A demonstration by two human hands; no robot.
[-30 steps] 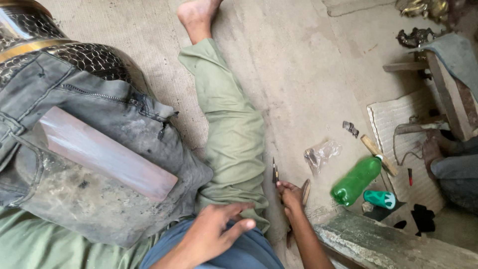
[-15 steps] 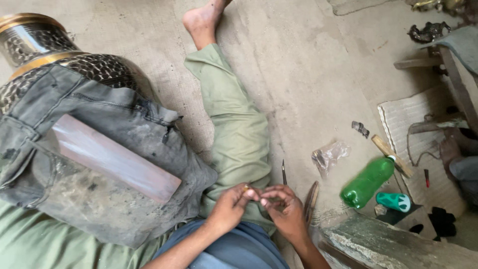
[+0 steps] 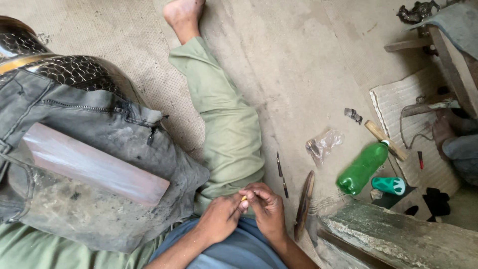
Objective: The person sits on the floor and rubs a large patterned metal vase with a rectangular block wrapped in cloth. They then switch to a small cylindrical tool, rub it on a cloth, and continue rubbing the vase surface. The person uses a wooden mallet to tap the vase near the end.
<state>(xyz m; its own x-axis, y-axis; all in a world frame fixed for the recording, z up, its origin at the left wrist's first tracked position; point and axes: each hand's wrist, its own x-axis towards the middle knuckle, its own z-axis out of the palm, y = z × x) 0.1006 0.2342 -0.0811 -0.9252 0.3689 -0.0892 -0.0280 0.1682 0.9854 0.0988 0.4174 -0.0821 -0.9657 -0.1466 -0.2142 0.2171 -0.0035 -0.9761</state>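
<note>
Both hands meet over the person's lap, fingertips pressed together around a small pale object (image 3: pixel 244 198) that shows only as a sliver between them. Left hand (image 3: pixel 221 218) curls in from its side with thumb and forefinger closed on the piece; right hand (image 3: pixel 266 209) bends over it from the other side, fingers bunched at the same spot. What the little piece is cannot be told; it is too small and mostly covered.

Just beyond the right hand, on the concrete floor (image 3: pixel 298 74), lie two thin dark tools (image 3: pixel 281 172) end to end, and beside them a long curved wooden piece (image 3: pixel 303 204) rests at an angle. Farther out on that side are a crumpled clear plastic bag (image 3: pixel 323 144), a green plastic bottle (image 3: pixel 362 167) lying down, a small teal container (image 3: pixel 389 185) and a wooden-handled hammer (image 3: pixel 386 140). A worn stone slab (image 3: pixel 398 236) sits near the right forearm.

On the left-hand side, well apart from the fingers, a grey denim cloth (image 3: pixel 99 164) drapes a dark embossed metal vessel (image 3: pixel 74 72), with a flat reddish block (image 3: pixel 92 164) lying on top. The green-trousered leg (image 3: pixel 224 119) stretches ahead.

Judging by this, the work is at a fine-handling stage: the small piece is gripped and being adjusted, the floor tools lie untouched, and the vessel is unattended.
</note>
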